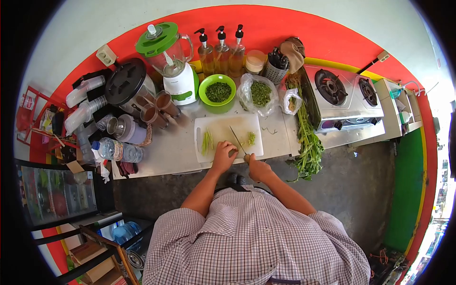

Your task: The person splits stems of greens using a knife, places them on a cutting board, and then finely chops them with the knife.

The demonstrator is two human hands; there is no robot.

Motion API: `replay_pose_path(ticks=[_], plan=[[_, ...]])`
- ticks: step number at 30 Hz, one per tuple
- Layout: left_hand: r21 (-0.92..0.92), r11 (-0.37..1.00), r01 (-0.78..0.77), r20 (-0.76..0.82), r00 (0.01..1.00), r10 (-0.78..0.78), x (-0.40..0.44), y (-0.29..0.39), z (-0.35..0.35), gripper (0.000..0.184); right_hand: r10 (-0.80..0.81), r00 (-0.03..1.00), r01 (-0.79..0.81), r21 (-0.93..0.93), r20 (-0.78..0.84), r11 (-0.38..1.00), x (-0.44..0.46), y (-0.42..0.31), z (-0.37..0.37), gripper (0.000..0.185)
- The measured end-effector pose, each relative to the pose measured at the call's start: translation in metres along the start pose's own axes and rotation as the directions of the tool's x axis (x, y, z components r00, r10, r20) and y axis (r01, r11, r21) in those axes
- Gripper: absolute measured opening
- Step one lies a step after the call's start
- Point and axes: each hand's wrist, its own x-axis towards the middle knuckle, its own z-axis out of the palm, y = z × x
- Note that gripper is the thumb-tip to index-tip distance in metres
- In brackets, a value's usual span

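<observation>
A white cutting board (216,124) lies on the metal counter in front of me. My right hand (260,169) is closed around the handle of a knife (237,137), its blade pointing away and slightly left over the board. My left hand (223,156) rests at the board's near edge, left of the blade, with curled fingers; what they hold, if anything, is hidden. Left of the blade lie long pale green stalks (207,142). Small chopped green pieces (250,138) sit to its right.
Behind the board stand a green bowl of chopped greens (217,107), a plastic bag of greens (260,93) and a blender (179,85). Leafy stalks (308,149) hang over the counter edge beside the gas stove (344,111). Water bottles (118,151) lie at left.
</observation>
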Motion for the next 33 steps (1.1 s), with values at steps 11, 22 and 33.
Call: replay_pose_path(ticks=[11,22,33], plan=[[0.041,0.999,-0.026,-0.023,0.999,0.027,-0.001,-0.004,0.005,0.011,-0.029,0.997,0.031,0.033,-0.068,0.999,0.002,0.011,0.021,0.070],[0.064,0.995,-0.080,0.012,0.997,0.079,-0.001,0.000,0.003,0.011,-0.015,0.999,0.017,0.046,-0.046,0.999,0.000,0.006,0.016,0.073],[0.091,0.994,-0.064,0.031,0.998,0.061,0.000,0.003,0.004,0.014,-0.043,0.995,0.048,0.058,-0.093,0.997,0.008,0.008,0.026,0.064]])
